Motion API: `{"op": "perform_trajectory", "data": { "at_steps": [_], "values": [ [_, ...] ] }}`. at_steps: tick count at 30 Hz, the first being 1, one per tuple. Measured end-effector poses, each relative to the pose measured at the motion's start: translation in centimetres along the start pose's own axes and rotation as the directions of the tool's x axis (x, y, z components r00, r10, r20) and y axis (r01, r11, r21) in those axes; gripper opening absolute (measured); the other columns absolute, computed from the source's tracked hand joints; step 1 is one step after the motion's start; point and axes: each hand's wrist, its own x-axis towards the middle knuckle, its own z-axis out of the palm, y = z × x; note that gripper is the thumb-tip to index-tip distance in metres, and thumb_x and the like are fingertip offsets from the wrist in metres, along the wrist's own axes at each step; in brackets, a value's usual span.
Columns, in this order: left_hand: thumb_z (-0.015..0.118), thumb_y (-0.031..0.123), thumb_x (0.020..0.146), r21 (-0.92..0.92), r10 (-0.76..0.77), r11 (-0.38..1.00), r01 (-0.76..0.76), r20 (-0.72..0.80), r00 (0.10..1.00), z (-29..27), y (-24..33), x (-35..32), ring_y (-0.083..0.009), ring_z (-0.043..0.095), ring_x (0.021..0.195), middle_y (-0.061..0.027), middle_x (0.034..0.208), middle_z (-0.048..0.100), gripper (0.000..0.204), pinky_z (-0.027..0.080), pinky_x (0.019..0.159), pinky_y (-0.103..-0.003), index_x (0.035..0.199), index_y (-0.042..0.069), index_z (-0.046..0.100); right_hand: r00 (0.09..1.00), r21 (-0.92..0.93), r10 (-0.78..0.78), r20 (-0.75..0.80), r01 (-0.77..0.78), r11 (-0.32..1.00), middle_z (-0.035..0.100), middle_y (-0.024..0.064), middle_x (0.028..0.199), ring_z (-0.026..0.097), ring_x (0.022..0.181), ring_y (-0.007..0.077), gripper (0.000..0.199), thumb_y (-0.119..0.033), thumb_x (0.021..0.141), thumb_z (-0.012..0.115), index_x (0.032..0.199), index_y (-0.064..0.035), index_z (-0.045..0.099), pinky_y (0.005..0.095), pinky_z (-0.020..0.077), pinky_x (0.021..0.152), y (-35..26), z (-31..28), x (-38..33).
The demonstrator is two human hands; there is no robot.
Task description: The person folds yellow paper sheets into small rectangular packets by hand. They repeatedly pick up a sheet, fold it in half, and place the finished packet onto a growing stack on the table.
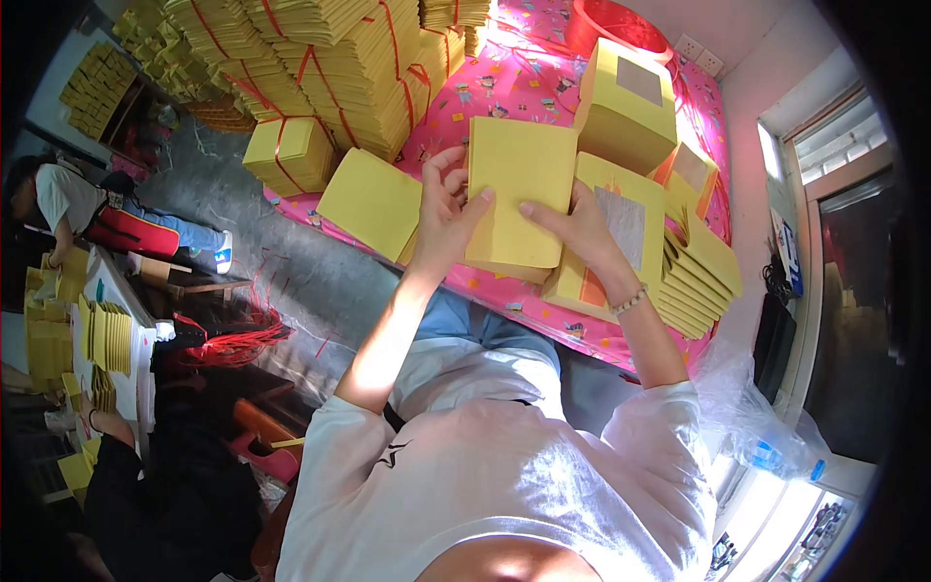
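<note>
Between both hands I hold a stack of yellow paper above the table's near edge. My left hand grips its left side, the thumb on the top face and some fingers curled beside it. From the right, my right hand closes on it with the thumb on the face. Left of it lies another flat yellow stack. To the right are a yellow pile with a grey panel, partly behind my right hand, and a fanned row of folded yellow packets.
Tall yellow bundles tied with red string rise at the back left of the pink patterned table. A red basin and a taller yellow pile stand at back right. Two people work at the left, beside a white table.
</note>
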Motion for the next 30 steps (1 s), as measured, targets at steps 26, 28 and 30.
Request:
{"op": "perform_trajectory", "data": {
  "at_steps": [26,28,30],
  "values": [
    [0.048,0.009,0.097,0.055,0.063,0.996,-0.063,0.015,0.998,1.2,-0.4,-0.3,-0.0111,0.055,0.105,-0.0086,0.113,0.058,0.026,0.044,0.089,-0.027,0.121,0.0,0.045,0.983,-0.006,-0.182,-0.01,0.182,0.983,0.058,0.0104,0.119,0.057,0.109,0.0154,0.057,-0.013,0.082,0.074,0.129,0.0018,0.044,0.0294,0.0477,0.092,0.7,0.9,-0.5],
    [0.048,0.009,0.097,0.01,0.086,0.996,-0.086,0.018,0.996,1.3,-0.4,-0.6,-0.0108,0.055,0.103,-0.0081,0.113,0.058,0.024,0.044,0.089,-0.027,0.119,0.0,0.045,0.988,0.034,-0.15,-0.021,0.151,0.988,0.058,0.0102,0.119,0.057,0.108,0.015,0.055,-0.012,0.083,0.073,0.128,0.0019,0.044,0.029,0.0482,0.091,0.3,1.0,-0.8],
    [0.048,0.009,0.097,-0.012,0.084,0.996,-0.083,0.021,0.996,1.4,-0.1,-0.7,-0.0106,0.054,0.104,-0.008,0.112,0.058,0.025,0.044,0.09,-0.027,0.12,0.0,0.045,0.99,0.045,-0.137,-0.022,0.138,0.989,0.059,0.0099,0.118,0.058,0.107,0.0146,0.054,-0.012,0.084,0.072,0.128,0.002,0.045,0.0287,0.0487,0.09,0.1,1.0,-0.8]
  ]
}}
